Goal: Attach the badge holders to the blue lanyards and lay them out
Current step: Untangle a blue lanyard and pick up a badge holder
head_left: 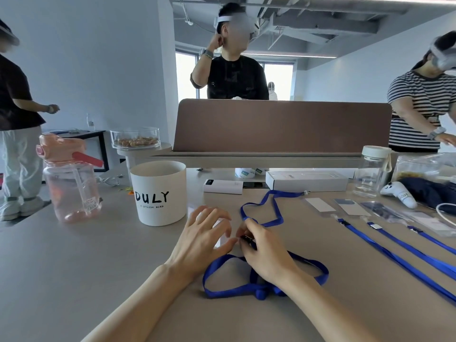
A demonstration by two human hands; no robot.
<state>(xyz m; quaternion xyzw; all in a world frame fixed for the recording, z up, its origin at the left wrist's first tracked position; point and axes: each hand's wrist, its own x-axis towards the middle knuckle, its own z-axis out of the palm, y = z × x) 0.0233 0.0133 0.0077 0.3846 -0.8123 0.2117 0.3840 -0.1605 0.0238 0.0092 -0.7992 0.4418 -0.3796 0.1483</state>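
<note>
Right hand point(261, 250) pinches the lanyard clip point(247, 239) — left hand point(204, 233) splayed beside it; 3 finished sets point(320, 204) nearby.

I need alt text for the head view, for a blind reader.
The right hand pinches the black clip of a blue lanyard while the left hand rests on a clear badge holder, on a grey table. Three finished lanyards lie at right.

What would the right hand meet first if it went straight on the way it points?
Most likely the left hand: the right hand, pinching a dark clip on the blue lanyard, points up-left, and the left fingertips sit just ahead, seemingly almost touching it.
</note>
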